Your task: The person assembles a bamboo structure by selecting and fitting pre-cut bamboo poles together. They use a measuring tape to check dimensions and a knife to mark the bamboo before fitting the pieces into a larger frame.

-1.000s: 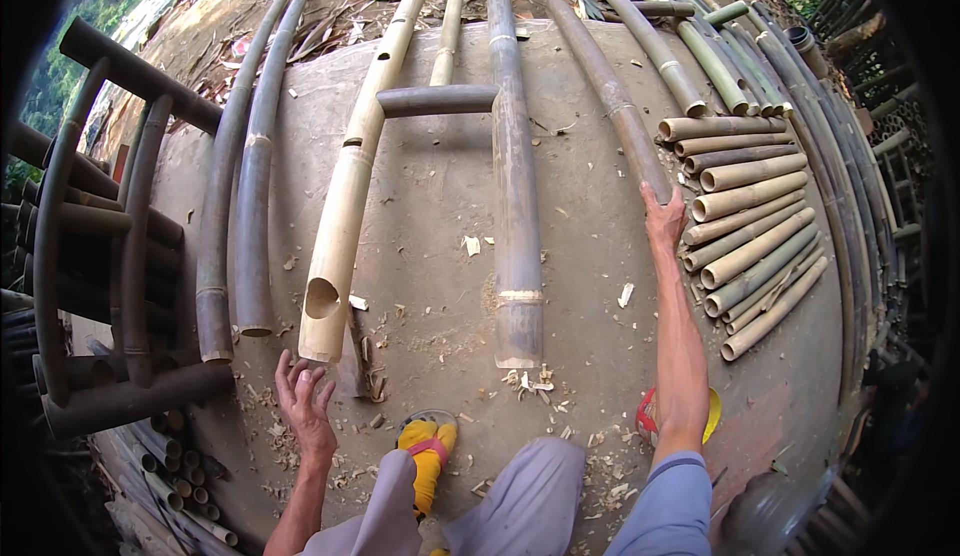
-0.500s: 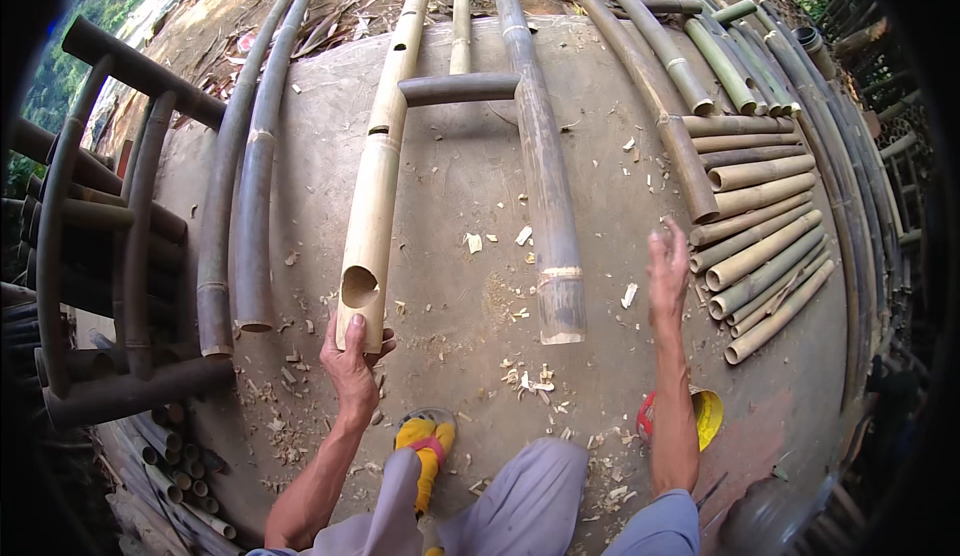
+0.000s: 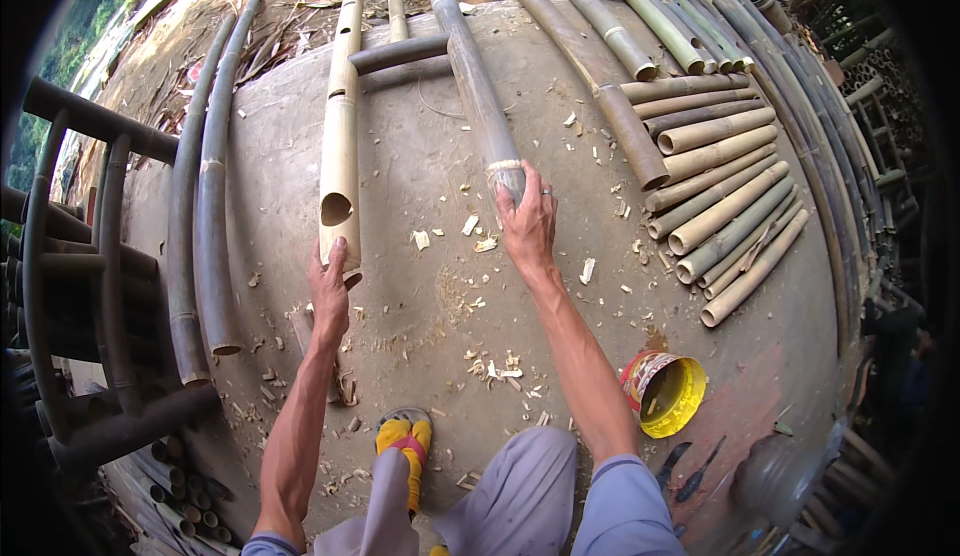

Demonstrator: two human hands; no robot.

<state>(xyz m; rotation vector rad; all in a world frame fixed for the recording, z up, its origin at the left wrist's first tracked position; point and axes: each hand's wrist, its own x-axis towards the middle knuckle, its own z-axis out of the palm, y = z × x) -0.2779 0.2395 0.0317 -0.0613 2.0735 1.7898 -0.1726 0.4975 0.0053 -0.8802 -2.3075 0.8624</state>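
Note:
Two long bamboo poles, joined by a dark bamboo crosspiece (image 3: 400,53), run away from me. My left hand (image 3: 328,286) is closed round the near end of the pale pole (image 3: 341,156), with the thumb on top. Just beyond that thumb a large round hole (image 3: 336,209) shows in the pole, and smaller notches are cut farther along. My right hand (image 3: 530,221) grips the near end of the grey-brown pole (image 3: 472,86), covering its tip. A thinner bamboo piece (image 3: 396,6) lies between the poles at the far end.
Cut bamboo lengths (image 3: 720,166) lie in a row at right, near longer poles. A yellow-rimmed bucket (image 3: 672,396) lies tipped beside my right forearm, near dark-bladed tools (image 3: 695,476). Two loose poles (image 3: 214,196) and a dark bamboo frame (image 3: 110,266) are at left. Wood chips (image 3: 490,366) litter the floor.
My right hand, open in the air at the right before, has come left and taken hold of the grey-brown pole's end. My left hand keeps its hold. The view has shifted.

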